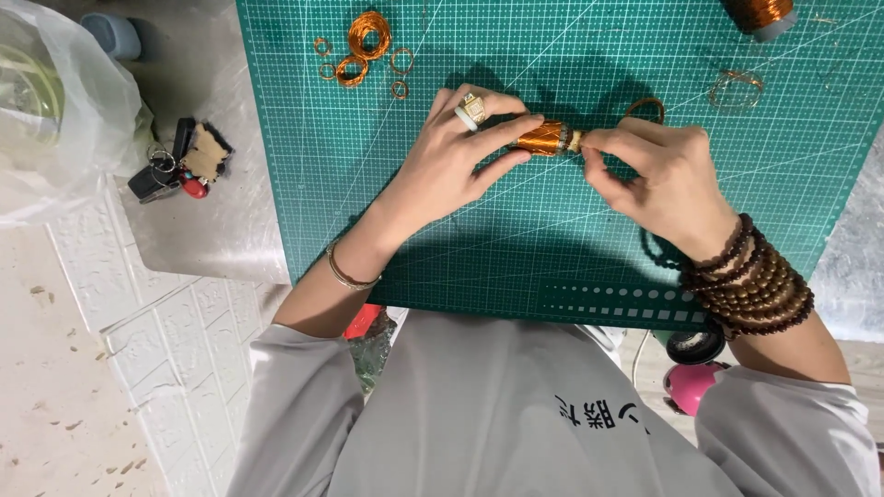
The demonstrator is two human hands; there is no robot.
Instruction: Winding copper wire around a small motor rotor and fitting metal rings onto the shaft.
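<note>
Over a green cutting mat (571, 230), both hands meet on a small spool wound with copper wire (545, 138). My left hand (451, 161), with rings on two fingers and a thin bangle at the wrist, pinches the spool's left end between thumb and fingers. My right hand (658, 175), with several dark wooden bead bracelets on the wrist, grips the spool's right end with its fingertips. A loop of copper wire (646, 106) curves up behind the right hand.
Coils and small rings of copper wire (361, 51) lie at the mat's top left. Another copper wire spool (760, 16) stands at the top right, with a wire shape (735, 88) below it. A bunch of keys (180, 164) and a plastic bag (55, 110) rest on the metal tabletop at left.
</note>
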